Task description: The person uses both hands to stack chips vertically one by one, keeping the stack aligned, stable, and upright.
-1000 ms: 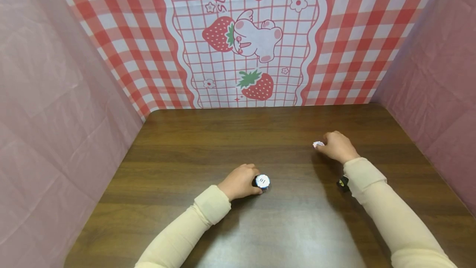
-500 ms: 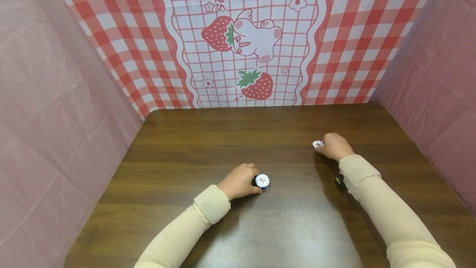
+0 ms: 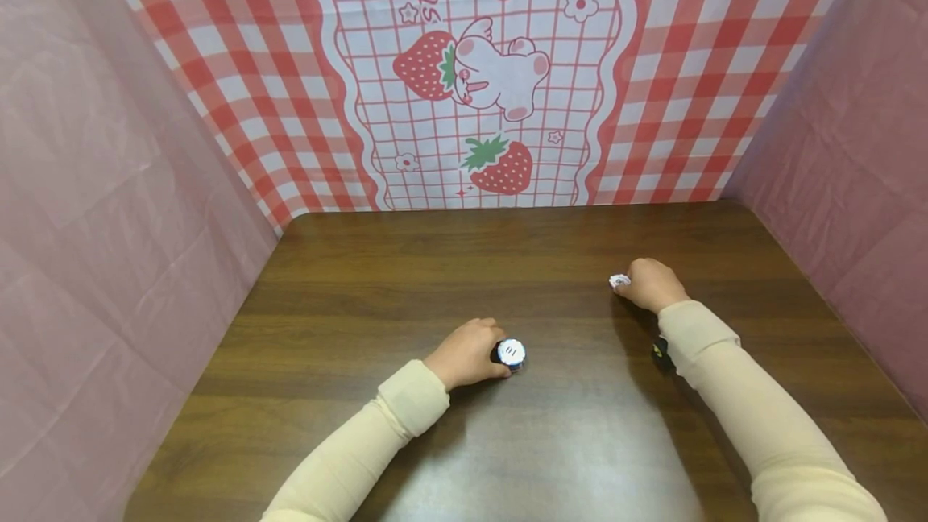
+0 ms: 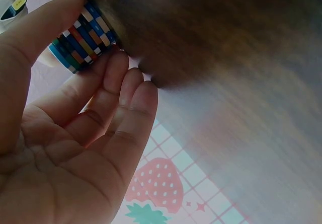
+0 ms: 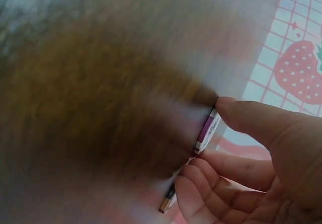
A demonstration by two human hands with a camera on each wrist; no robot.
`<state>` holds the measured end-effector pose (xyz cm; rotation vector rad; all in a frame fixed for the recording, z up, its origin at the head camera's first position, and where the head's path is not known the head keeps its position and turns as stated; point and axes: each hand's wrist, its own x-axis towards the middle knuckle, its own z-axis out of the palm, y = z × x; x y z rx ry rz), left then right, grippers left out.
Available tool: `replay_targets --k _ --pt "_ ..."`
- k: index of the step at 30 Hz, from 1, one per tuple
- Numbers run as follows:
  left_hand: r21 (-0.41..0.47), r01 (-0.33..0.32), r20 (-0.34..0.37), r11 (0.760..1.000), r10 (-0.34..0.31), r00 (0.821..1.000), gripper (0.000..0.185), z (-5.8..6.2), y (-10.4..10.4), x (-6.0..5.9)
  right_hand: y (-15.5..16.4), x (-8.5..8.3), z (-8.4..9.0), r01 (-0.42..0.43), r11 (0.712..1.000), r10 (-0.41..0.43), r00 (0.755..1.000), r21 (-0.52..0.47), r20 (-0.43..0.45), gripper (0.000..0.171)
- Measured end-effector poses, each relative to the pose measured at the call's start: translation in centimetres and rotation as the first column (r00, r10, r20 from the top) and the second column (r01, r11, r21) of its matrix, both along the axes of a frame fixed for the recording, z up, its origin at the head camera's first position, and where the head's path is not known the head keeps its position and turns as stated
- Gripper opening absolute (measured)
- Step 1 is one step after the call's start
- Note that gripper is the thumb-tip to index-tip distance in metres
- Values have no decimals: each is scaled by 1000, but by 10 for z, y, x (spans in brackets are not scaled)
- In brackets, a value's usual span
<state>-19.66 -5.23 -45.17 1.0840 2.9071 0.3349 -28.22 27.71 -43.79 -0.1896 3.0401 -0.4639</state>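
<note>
My left hand [image 3: 467, 354] holds a stack of poker chips [image 3: 511, 353] upright on the table, thumb on one side and fingers on the other. The top chip is white with a blue rim and reads 10. Layered blue, orange, green and white edges of the stack [image 4: 85, 38] show in the left wrist view. Farther back and to the right, my right hand [image 3: 652, 284] pinches a white poker chip [image 3: 619, 281] low at the table. In the right wrist view this chip [image 5: 207, 131] has a purple edge patch. Another chip [image 5: 168, 200], dark and orange-edged, lies beside the fingertips, partly hidden.
Both hands work over a brown wood-grain table [image 3: 406, 264]. A checked strawberry cloth [image 3: 500, 87] hangs behind its far edge, and pink cloth [image 3: 855, 167] walls stand at either side. A small dark device [image 3: 661, 354] sits at the right wrist.
My right wrist and forearm have shifted slightly left while the fingers settle at the chip. The left hand and its stack stay put.
</note>
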Motion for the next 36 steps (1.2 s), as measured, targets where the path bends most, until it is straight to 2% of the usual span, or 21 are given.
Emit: replay_targets --k 11,16,28,36 --pt "-3 -6 5 1000 6 1000 34 1 0 0 -1 0 1 1 1000 -1 1000 -13 -6 36" --pt "-2 -2 -2 1000 2 1000 34 0 0 0 -3 2 -1 16 999 -16 1000 -29 -6 32" --pt "2 -4 -1 1000 4 1000 34 0 0 0 -15 11 9 -44 997 44 999 -64 -11 26" --pt "1 -10 4 1000 10 1000 36 0 0 0 -27 21 18 -103 991 98 993 -82 -63 27"
